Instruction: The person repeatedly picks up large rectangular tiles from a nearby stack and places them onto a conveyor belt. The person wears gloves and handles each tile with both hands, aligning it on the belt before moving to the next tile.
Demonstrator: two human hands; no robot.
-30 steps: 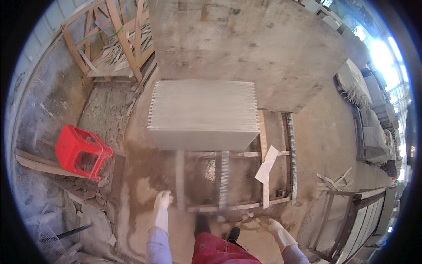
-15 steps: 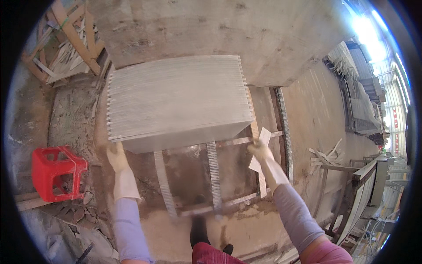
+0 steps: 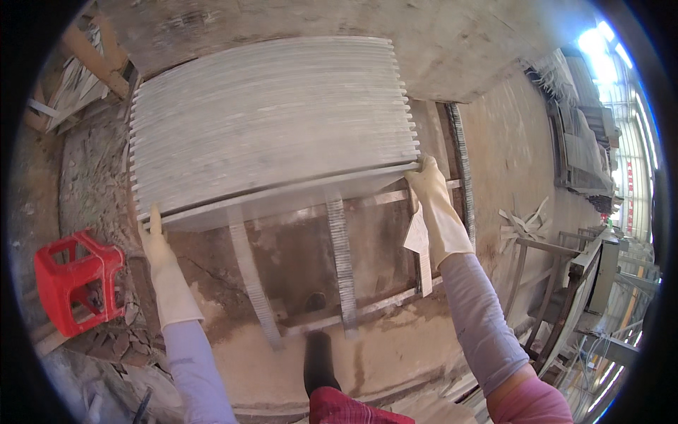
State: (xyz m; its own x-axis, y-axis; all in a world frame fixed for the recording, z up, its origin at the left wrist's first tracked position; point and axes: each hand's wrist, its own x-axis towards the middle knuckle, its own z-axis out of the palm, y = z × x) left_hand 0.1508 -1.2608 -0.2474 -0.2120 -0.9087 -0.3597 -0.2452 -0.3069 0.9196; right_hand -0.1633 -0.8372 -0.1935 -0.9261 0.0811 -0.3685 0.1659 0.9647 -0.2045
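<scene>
A row of thin grey-white slabs (image 3: 275,120) stands on edge, packed closely and leaning against a big wall-like panel. The nearest slab (image 3: 282,201) is parted from the row by a narrow dark gap along its upper edge. My left hand (image 3: 153,233), in a pale glove, is closed on that slab's left upper corner. My right hand (image 3: 429,185), gloved likewise, grips the right upper corner. A pale flat strip (image 3: 416,231) shows just below my right hand, beside the wrist; whether the fingers also hold it is hidden.
A metal rack (image 3: 342,254) with ribbed bars lies under and in front of the slabs. A red plastic stool (image 3: 79,281) lies tipped at the left, near rubble. To the right are loose scraps (image 3: 525,222), a bench frame (image 3: 575,275) and stacked sheets (image 3: 585,152).
Both hands have come up onto the front slab's upper corners, and the slab has tilted away from the row. The pale strip has turned and sits lower beside my right hand.
</scene>
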